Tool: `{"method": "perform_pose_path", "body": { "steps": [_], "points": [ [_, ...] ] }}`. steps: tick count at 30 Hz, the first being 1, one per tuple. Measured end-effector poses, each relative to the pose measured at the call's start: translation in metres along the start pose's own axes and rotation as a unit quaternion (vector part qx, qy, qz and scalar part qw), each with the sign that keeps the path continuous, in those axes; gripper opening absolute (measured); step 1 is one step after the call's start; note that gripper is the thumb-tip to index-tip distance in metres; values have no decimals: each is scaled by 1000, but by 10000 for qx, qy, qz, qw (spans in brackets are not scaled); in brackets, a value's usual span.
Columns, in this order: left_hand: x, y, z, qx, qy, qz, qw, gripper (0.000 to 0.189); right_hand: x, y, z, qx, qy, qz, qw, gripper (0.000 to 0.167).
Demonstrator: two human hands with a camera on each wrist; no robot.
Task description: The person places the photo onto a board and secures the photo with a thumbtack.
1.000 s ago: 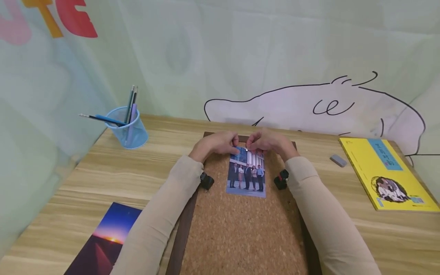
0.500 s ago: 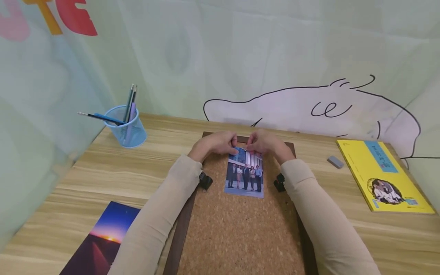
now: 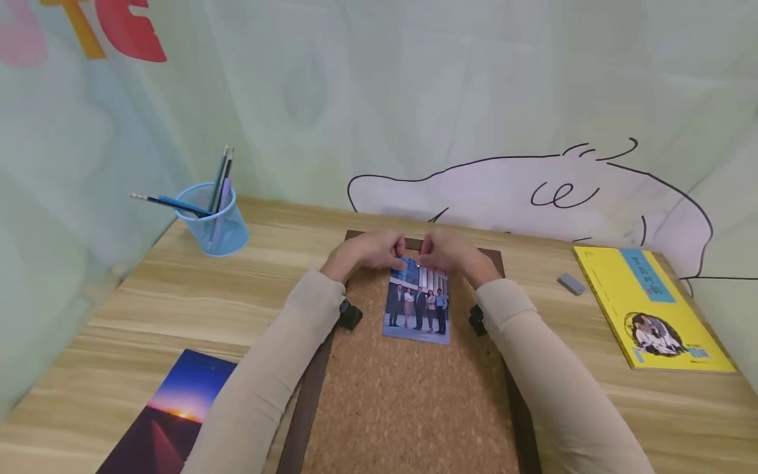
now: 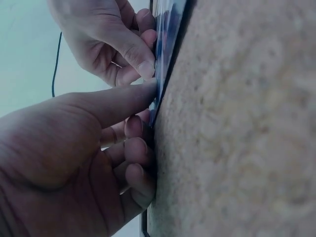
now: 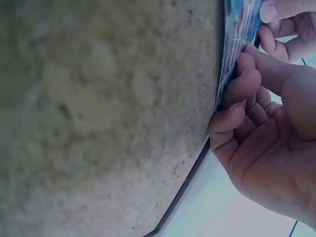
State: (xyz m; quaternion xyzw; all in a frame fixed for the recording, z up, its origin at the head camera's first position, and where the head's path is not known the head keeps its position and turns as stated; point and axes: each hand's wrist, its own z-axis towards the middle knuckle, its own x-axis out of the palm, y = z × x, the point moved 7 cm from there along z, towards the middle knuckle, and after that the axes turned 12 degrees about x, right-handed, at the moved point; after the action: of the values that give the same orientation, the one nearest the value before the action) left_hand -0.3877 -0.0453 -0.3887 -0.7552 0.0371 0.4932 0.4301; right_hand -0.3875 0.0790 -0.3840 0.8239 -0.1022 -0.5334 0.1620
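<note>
A photo [image 3: 417, 308] of several people in office clothes lies on the upper part of a cork board [image 3: 408, 401] with a dark brown frame. My left hand [image 3: 373, 250] holds its top left corner, the thumb on the printed face and the other fingers curled at the board. Close beside it, my right hand [image 3: 451, 251] pinches a small pale pin [image 3: 418, 265] at the photo's top edge; the fingertips hide most of it. In the left wrist view, the right thumb and left thumb nearly meet over the photo.
A blue mesh cup [image 3: 220, 227] with pencils and pens stands at the back left. A sunset picture [image 3: 172, 415] lies partly under the left sleeve. On the right are a grey eraser [image 3: 571, 284] and a yellow book [image 3: 610, 289]. A printed cloth [image 3: 450, 99] hangs behind the table.
Both hands stay at the photo's top edge. The right fingers have closed in lower over the pin, covering more of it. The whole head view has shifted slightly.
</note>
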Motion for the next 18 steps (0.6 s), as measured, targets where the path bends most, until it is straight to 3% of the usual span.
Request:
{"method": "perform_pose_path", "body": {
  "steps": [10, 18],
  "points": [
    [-4, -3, -7, 122, 206, -277, 9993, 25, 0, -6, -6, -207, 260, 716, 9969, 24],
    [-5, -8, -21, 349, 598, -113, 9975, 37, 1, 2, -15, -1173, 815, 458, 9887, 19]
  ]
}}
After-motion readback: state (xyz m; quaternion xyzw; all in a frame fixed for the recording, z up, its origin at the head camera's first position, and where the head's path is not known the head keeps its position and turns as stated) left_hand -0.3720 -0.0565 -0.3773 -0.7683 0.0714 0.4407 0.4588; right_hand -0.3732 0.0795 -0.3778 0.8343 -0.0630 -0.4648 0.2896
